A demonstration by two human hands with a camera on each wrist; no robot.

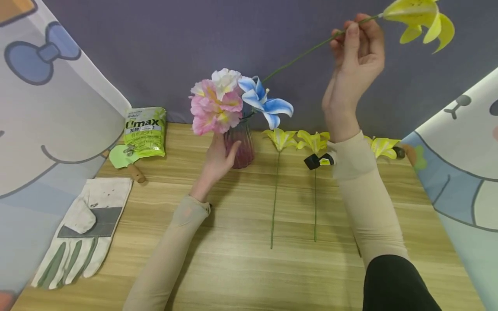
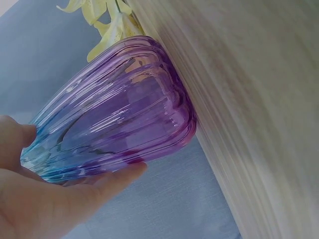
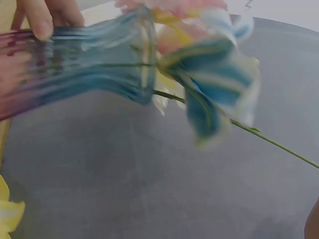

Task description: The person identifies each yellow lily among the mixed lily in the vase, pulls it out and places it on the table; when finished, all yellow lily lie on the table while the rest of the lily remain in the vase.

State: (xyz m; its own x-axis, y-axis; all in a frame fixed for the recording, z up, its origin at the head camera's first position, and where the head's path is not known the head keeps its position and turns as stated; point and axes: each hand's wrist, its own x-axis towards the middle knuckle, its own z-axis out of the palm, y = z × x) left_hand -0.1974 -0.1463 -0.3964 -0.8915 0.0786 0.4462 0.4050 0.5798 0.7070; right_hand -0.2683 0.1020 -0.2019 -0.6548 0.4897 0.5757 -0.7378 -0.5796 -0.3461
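Note:
My left hand (image 1: 218,160) grips a ribbed glass vase (image 2: 124,99), its thumb and fingers on either side; the glass runs from blue at the neck to purple-pink at the base. A pink and white flower (image 1: 216,108) and a blue and white lily (image 1: 268,105) stand in the vase. Up at the right, my right hand (image 1: 355,65) pinches the green stem of a yellow lily (image 1: 418,17), whose head points to the upper right. That stem (image 3: 284,147) slants down behind the blue lily toward the vase mouth; its lower end is partly hidden.
Several yellow lilies (image 1: 281,139) lie on the wooden table (image 1: 233,259), one partly behind the right forearm. A small black object (image 1: 312,162) sits by a stem. At left are a green fertilizer bag (image 1: 145,134), a small trowel (image 1: 121,157) and work gloves (image 1: 105,192). A grey wall (image 1: 155,52) stands behind.

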